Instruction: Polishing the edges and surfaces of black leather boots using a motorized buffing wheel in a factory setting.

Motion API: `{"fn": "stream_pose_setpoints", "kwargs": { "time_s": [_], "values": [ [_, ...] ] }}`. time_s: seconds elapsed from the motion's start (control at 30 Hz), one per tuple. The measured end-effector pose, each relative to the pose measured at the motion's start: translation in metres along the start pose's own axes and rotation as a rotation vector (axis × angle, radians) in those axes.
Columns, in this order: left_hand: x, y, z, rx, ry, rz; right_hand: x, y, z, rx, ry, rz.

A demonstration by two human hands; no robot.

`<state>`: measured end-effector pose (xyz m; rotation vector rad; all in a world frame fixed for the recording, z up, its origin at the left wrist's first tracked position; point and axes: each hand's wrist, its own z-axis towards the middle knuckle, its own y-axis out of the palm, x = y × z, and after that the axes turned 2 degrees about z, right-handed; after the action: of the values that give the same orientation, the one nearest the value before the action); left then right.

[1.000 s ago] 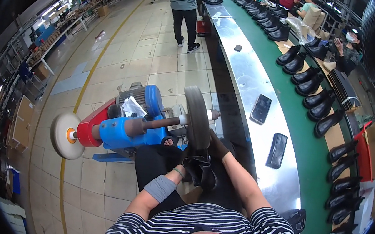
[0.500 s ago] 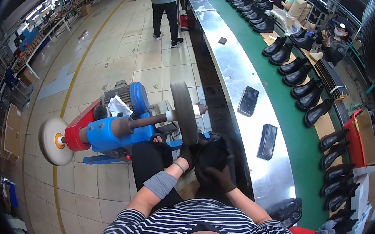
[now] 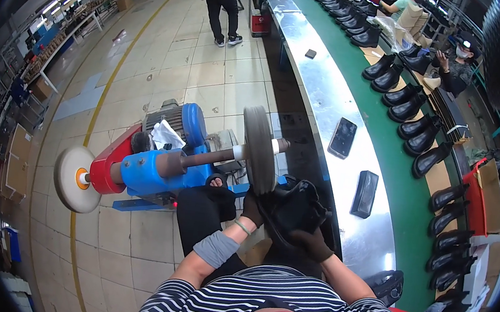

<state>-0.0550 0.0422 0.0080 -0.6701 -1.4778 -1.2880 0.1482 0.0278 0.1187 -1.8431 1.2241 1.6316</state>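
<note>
A black ankle boot (image 3: 294,210) is held between my two dark-gloved hands, over my lap. My left hand (image 3: 251,210) grips its left side, close below the dark buffing wheel (image 3: 258,151); its fingers are partly hidden. Wrapped round the boot's near right side is my right hand (image 3: 312,245). The boot's upper left part meets the lower rim of the wheel, though dark on dark hides the exact contact. The wheel's face looks smeared, as if turning. It sits on the shaft of a blue and red machine (image 3: 144,173).
A second, pale wheel (image 3: 77,180) is on the machine's left end. On the metal ledge (image 3: 323,97) lie a phone (image 3: 343,138) and a black case (image 3: 365,194). Black boots (image 3: 413,106) line the green belt (image 3: 383,164). A person (image 3: 220,3) stands ahead; another (image 3: 458,62) sits beyond the belt.
The view has shifted slightly, so the surroundings sit farther right. The boot has turned in my hands and shows more of its upper. Both hands keep hold of it.
</note>
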Motion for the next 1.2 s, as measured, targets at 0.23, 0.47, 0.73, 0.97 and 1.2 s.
{"fn": "stream_pose_setpoints", "kwargs": {
  "time_s": [0.23,0.47,0.73,0.97,1.2],
  "values": [
    [0.013,-0.003,-0.033,0.017,-0.377,-0.717,-0.079,0.037,-0.005,-0.287,-0.217,-0.893],
    [0.18,0.003,-0.111,-0.193,-0.35,0.492,-0.045,0.078,0.07,-0.466,-0.124,-1.629],
    [-0.031,-0.054,0.013,0.003,-0.069,1.097,-0.035,0.052,0.017,-0.476,-0.252,-1.565],
    [-0.074,-0.042,-0.009,0.076,-0.342,-0.059,-0.086,0.016,-0.024,-0.398,-0.294,-1.459],
    [0.044,-0.04,-0.044,-0.234,-0.015,0.155,-0.084,-0.082,0.001,-0.077,0.006,-0.158]
  ]
}}
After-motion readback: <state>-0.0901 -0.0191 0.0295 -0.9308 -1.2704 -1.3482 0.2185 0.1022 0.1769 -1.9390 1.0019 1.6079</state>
